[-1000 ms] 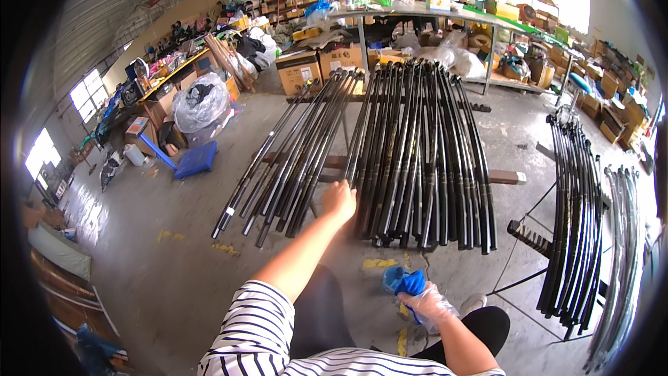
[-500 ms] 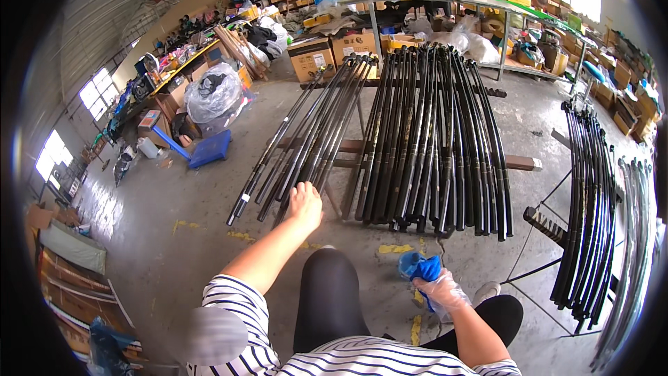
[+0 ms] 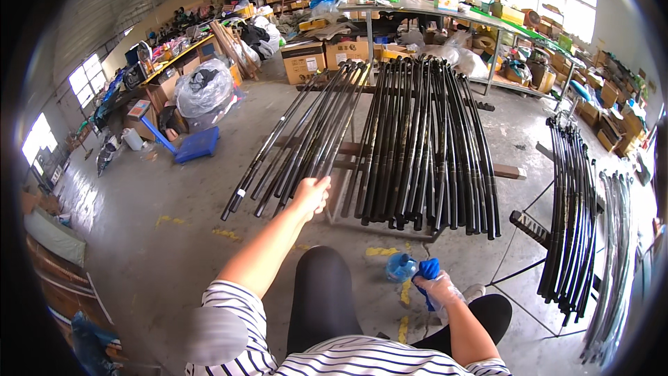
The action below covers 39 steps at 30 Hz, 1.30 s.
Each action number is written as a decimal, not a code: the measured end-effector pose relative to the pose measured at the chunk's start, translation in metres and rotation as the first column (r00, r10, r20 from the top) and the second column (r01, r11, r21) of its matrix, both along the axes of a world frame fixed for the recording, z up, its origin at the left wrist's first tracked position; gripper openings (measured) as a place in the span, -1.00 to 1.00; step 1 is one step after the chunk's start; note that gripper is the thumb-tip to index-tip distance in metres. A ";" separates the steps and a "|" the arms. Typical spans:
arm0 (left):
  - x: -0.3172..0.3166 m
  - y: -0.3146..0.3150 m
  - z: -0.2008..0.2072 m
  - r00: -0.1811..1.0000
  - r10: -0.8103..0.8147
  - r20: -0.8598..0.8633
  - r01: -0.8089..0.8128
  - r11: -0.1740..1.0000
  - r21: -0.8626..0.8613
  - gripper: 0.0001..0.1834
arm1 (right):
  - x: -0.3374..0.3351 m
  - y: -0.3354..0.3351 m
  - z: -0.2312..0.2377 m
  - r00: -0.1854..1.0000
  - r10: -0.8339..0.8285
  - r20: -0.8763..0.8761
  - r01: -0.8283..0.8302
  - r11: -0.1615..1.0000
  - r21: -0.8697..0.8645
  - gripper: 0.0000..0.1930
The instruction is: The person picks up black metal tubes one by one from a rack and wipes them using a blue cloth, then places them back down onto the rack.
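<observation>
Long black fishing rods lie side by side on a low rack, thick ends towards me. A smaller group of rods lies on the rack's left part. My left hand is bare and closed round the near end of a rod at the right side of that group; the rod looks blurred. Low on the right, my right hand wears a clear plastic glove and is closed on a blue cloth. Beside the cloth, a translucent blue bottle stands by the yellow floor marks.
Another rack of black rods stands at the right, with plastic-wrapped rods beyond. A blue platform cart and a plastic-wrapped bundle are at the left. Cardboard boxes and a long workbench, with a person behind it, are further back.
My left hand has gone from lying over the rods, back up, to a curled grip slightly further right. The right hand still holds the cloth, now further from the bottle. The view has shifted slightly.
</observation>
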State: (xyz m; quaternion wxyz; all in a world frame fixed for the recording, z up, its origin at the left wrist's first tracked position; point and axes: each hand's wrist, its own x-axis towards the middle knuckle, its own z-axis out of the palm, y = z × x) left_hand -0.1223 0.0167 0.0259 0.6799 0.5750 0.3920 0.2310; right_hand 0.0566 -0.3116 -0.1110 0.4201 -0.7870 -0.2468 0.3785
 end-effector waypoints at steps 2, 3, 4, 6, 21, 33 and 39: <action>-0.012 -0.020 -0.005 0.999 -0.010 0.050 0.010 1.000 0.015 -0.73 | -0.003 -0.009 -0.008 0.997 -0.026 -0.077 0.037 0.989 0.146 -0.78; -0.019 -0.029 -0.023 1.000 0.002 0.018 -0.006 0.979 0.202 -0.75 | -0.004 -0.015 -0.010 0.992 0.009 -0.126 0.021 0.972 0.233 -0.75; -0.034 -0.039 -0.043 0.999 0.030 -0.015 -0.022 0.922 0.386 -0.76 | -0.016 -0.014 0.020 0.957 -0.129 -0.260 0.175 0.971 0.161 -0.73; -0.064 -0.078 -0.050 1.000 -0.008 -0.022 0.016 0.917 0.400 -0.74 | -0.044 -0.020 0.104 0.765 -0.435 -0.475 0.480 0.877 -0.030 -0.69; -0.237 -0.167 -0.067 0.845 -0.162 -0.509 0.437 0.759 0.483 -0.78 | 0.154 -0.036 0.285 0.890 0.085 -0.448 0.448 0.028 0.894 -0.39; -0.272 -0.127 -0.099 0.639 0.188 -0.746 0.567 0.539 0.622 -0.59 | 0.219 -0.115 0.363 0.926 0.319 -0.204 0.183 0.094 0.979 -0.73; -0.207 -0.153 -0.076 0.730 -0.158 -0.665 0.561 0.695 0.450 -0.56 | 0.145 -0.063 0.361 0.903 0.352 -0.246 0.215 0.124 0.969 -0.67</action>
